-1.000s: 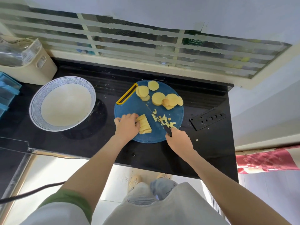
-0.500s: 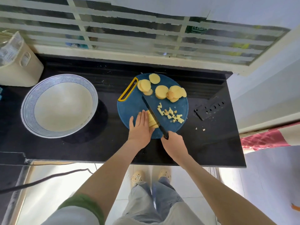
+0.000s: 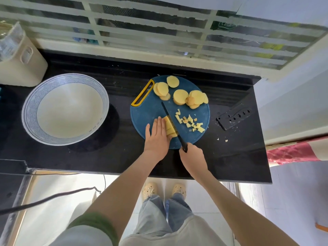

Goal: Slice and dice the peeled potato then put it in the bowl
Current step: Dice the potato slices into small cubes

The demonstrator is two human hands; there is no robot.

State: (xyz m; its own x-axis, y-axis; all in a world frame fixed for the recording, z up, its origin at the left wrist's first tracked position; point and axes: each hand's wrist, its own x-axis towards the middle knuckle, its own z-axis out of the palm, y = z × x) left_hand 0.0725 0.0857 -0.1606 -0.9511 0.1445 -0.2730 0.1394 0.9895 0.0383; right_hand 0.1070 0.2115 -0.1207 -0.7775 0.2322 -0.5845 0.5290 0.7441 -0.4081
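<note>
Flat left hand [image 3: 157,134] presses potato strips [image 3: 170,127]; right hand [image 3: 192,157] grips the knife [image 3: 171,121], blade seemingly beside fingertips [image 3: 159,119]; a slip could cut.

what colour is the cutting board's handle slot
Yellow trim on the blue cutting board, seen in the head view at handle slot.
</note>
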